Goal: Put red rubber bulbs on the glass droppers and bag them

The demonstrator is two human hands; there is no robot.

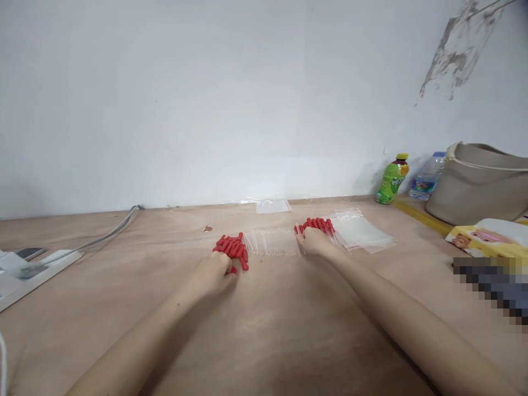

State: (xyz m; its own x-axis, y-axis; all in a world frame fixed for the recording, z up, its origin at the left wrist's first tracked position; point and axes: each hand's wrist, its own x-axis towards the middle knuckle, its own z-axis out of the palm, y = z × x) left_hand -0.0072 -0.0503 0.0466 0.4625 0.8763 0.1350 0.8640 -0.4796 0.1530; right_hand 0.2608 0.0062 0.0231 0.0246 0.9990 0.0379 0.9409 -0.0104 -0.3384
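green bottle [391,182] beside clear bottle [425,181] | beige bucket [474,187] | yellow packet [478,240] | grey cable [109,235]

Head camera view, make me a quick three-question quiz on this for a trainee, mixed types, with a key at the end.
1. Multiple choice: what is the left hand at?
A) a bucket
B) a pile of red pieces
C) a blue-capped bottle
2. True or false: the green bottle has a yellow cap.
3. Fill the gap: the row of thin clear pieces lies between that red pile and the ____ hand.

Key: 1, B. 2, true. 3, right: the right hand is at the row's other end.
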